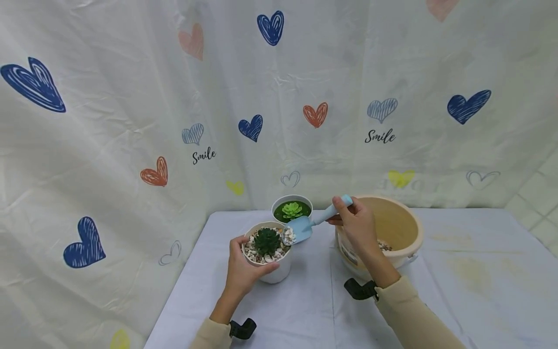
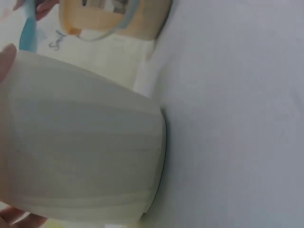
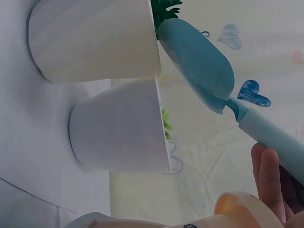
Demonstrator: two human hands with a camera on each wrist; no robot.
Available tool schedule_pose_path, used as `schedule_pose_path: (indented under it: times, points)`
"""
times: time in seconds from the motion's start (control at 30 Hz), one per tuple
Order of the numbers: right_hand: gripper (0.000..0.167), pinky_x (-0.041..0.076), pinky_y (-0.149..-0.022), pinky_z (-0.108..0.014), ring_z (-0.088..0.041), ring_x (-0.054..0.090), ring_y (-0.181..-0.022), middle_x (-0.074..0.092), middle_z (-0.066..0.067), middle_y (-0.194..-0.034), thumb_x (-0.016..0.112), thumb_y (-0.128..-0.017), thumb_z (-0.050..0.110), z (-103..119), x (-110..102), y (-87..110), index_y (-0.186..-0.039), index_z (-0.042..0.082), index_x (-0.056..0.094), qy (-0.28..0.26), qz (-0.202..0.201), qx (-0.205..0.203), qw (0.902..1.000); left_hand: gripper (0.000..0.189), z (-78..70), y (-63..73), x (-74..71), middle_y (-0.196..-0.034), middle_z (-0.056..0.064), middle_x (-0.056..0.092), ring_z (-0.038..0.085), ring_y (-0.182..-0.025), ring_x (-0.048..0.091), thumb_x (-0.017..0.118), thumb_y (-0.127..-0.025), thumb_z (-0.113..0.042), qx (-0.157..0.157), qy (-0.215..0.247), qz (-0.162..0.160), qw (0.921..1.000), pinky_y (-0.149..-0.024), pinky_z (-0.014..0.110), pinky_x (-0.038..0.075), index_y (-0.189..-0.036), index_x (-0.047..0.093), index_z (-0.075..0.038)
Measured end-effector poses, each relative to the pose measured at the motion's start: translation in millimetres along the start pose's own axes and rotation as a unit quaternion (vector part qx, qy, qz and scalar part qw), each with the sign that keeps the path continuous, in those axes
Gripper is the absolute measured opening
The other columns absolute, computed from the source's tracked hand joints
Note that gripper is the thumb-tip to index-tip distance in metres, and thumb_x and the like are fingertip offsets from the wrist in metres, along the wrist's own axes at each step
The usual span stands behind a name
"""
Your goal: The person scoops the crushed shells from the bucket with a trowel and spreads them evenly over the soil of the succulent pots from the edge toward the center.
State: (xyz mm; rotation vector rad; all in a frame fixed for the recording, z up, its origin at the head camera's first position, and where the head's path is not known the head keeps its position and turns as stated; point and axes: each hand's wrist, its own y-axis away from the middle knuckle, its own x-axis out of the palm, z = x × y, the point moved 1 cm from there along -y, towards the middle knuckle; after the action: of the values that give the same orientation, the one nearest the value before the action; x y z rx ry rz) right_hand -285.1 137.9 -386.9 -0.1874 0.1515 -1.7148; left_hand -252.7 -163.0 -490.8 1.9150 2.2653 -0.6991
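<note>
My left hand [image 1: 244, 269] grips a white flower pot [image 1: 279, 272] by its upper side, thumb in front and fingers round the far left. In the pot a dark green succulent [image 1: 267, 241] stands among white and brown pebbles [image 1: 257, 257]. My right hand [image 1: 359, 225] holds a light blue trowel [image 1: 301, 229] by its handle. The trowel's blade is tilted over the pot's right rim, with whitish pebbles at its tip. In the right wrist view the blade [image 3: 202, 61] shows from below, beside the pot's rim. The left wrist view shows mostly the pot's wall [image 2: 85, 137].
A second white pot [image 1: 283, 199] with a light green succulent stands just behind. Beneath my right forearm, to the right, is a beige bucket [image 1: 411, 228] with some pebbles inside. A white cloth [image 1: 305, 315] covers the table; a heart-printed curtain [image 1: 340, 58] hangs behind.
</note>
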Motion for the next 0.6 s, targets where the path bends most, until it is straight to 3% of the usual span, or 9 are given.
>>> schedule_pose_path:
  times: [0.07, 0.17, 0.3, 0.37, 0.47, 0.6]
  points:
    - [0.047, 0.062, -0.072, -0.028, -0.009, 0.075, -0.073, 0.07, 0.002, -0.084, 0.065, -0.1, 0.039, 0.0, -0.4, -0.2, -0.113, -0.006, 0.061, 0.001, 0.003, 0.0, 1.0, 0.11, 3.2, -2.8, -2.5, -0.147, 0.009, 0.041, 0.029, -0.139, 0.045, 0.101, -0.057, -0.045, 0.001, -0.01, 0.015, 0.9998, -0.112, 0.055, 0.04, -0.14, 0.036, -0.015]
    - [0.049, 0.062, -0.073, -0.028, -0.01, 0.075, -0.073, 0.07, 0.001, -0.084, 0.065, -0.1, 0.04, 0.0, -0.8, -0.3, -0.113, -0.007, 0.061, 0.002, 0.008, 0.0, 1.0, 0.109, 9.7, -10.7, -8.7, -0.155, 0.009, 0.038, 0.032, -0.144, 0.042, 0.1, -0.061, -0.04, 0.008, -0.009, 0.065, 0.9978, -0.113, 0.058, 0.039, -0.146, 0.034, -0.02]
    - [0.047, 0.062, -0.072, -0.028, -0.011, 0.075, -0.073, 0.07, 0.0, -0.086, 0.065, -0.1, 0.039, 0.0, -0.7, -0.1, -0.113, -0.006, 0.062, 0.006, 0.011, -0.002, 0.9999, 0.109, 16.3, -23.9, -15.8, -0.166, 0.005, 0.03, 0.034, -0.15, 0.036, 0.098, -0.066, -0.029, 0.03, 0.02, 0.14, 0.9895, -0.117, 0.06, 0.032, -0.153, 0.034, -0.025]
    - [0.046, 0.062, -0.072, -0.029, -0.012, 0.075, -0.073, 0.07, -0.002, -0.087, 0.065, -0.1, 0.038, -0.1, -0.3, 0.2, -0.113, -0.006, 0.062, 0.01, 0.015, -0.001, 0.9998, 0.109, 18.6, -28.7, -18.1, -0.167, 0.004, 0.028, 0.033, -0.151, 0.034, 0.098, -0.066, -0.026, 0.033, 0.038, 0.162, 0.9855, -0.119, 0.059, 0.029, -0.154, 0.034, -0.026]
    - [0.044, 0.062, -0.072, -0.029, -0.013, 0.076, -0.074, 0.07, -0.005, -0.089, 0.065, -0.1, 0.039, -0.6, 0.3, 0.8, -0.113, -0.004, 0.063, 0.017, 0.024, 0.003, 0.9996, 0.109, 22.0, -32.0, -20.0, -0.165, 0.005, 0.033, 0.033, -0.15, 0.036, 0.099, -0.065, -0.022, 0.032, 0.056, 0.173, 0.9828, -0.119, 0.058, 0.029, -0.154, 0.036, -0.027]
    - [0.046, 0.062, -0.072, -0.029, -0.014, 0.076, -0.074, 0.07, -0.008, -0.092, 0.066, -0.1, 0.039, -1.1, -0.1, 1.5, -0.114, -0.005, 0.062, 0.019, 0.031, 0.001, 0.9993, 0.11, 23.7, -31.6, -17.0, -0.16, 0.005, 0.04, 0.031, -0.147, 0.04, 0.099, -0.064, -0.022, 0.028, 0.064, 0.161, 0.9844, -0.118, 0.056, 0.031, -0.154, 0.037, -0.027]
